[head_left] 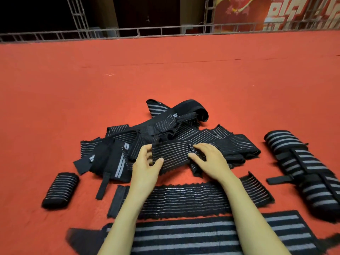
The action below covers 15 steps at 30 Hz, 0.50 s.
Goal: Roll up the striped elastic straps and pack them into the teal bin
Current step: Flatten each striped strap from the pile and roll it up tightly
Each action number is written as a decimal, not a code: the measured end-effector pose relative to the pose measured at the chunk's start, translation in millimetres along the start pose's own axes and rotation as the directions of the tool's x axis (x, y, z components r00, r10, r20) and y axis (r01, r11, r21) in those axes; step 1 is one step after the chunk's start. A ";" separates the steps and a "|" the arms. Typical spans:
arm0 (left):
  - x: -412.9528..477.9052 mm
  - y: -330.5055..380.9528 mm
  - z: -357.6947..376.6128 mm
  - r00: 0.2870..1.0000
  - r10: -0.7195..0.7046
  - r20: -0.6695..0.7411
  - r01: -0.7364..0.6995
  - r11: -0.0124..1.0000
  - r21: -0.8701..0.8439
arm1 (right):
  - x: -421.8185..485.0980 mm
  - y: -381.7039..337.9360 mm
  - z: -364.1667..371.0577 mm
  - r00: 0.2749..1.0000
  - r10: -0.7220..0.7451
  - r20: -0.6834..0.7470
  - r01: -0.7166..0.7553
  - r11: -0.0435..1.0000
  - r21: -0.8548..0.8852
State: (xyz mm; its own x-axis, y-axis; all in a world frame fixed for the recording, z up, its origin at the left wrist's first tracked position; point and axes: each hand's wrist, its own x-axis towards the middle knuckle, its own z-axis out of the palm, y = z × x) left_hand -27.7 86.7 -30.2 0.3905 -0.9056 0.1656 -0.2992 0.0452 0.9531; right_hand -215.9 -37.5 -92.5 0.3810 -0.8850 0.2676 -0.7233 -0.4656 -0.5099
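Thin-striped strap (174, 153) lies crosswise on the red carpet (165, 70), well in from its side edges, against the front of a loose heap of straps (165, 124); left hand (147, 162) pinches its left end between thumb and curled fingers, right hand (207, 159) curls its fingers over a fold further right. Toward the near edge: flat strap (184, 199), then wide-striped strap (211, 234), both under the forearms; rolled strap (60, 190) near left, wide-striped bundle (303, 172) near right. Bare carpet runs from the heap to the far edge, bounded by a metal truss (165, 31).
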 end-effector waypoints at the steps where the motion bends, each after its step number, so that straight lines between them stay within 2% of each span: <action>1: -2.9 0.9 -0.6 1.000 -0.007 0.005 0.007 1.000 0.023 | -0.5 -2.4 -0.7 1.000 -0.005 0.008 0.005 1.000 -0.023; 3: -7.0 0.7 -2.7 1.000 -0.008 0.006 0.007 0.999 0.045 | 0.0 -6.9 -2.3 0.999 -0.018 -0.029 0.015 0.996 -0.082; 6: -10.6 1.7 -10.2 1.000 0.007 -0.018 -0.007 1.000 0.013 | 2.2 -9.3 -9.7 0.987 0.000 -0.163 -0.026 0.987 -0.156; 9: -12.4 4.1 -27.1 0.993 0.004 -0.114 -0.011 0.998 -0.064 | 2.8 -1.4 -27.5 0.935 0.106 -0.339 -0.152 0.982 -0.114; 11: -11.6 5.5 -42.2 0.978 -0.005 -0.209 -0.014 0.996 -0.088 | 2.4 5.7 -40.5 0.901 0.169 -0.400 -0.234 0.965 -0.119; 12: -11.5 6.4 -49.1 0.972 -0.005 -0.235 -0.012 0.997 -0.073 | 2.5 8.7 -43.9 0.902 0.188 -0.388 -0.263 0.953 -0.149; 15: -12.2 5.6 -58.9 0.976 -0.005 -0.219 0.014 0.999 0.037 | 1.4 6.1 -36.1 0.946 0.232 -0.227 -0.291 0.915 -0.278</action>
State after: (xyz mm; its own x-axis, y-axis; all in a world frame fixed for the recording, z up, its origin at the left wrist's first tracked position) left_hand 17.2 122.9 -11.9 0.5736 -0.7913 0.2119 -0.3254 0.0173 0.9454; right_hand -240.6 -41.6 -65.7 0.0622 -0.9453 0.3202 -0.9333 -0.1688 -0.3171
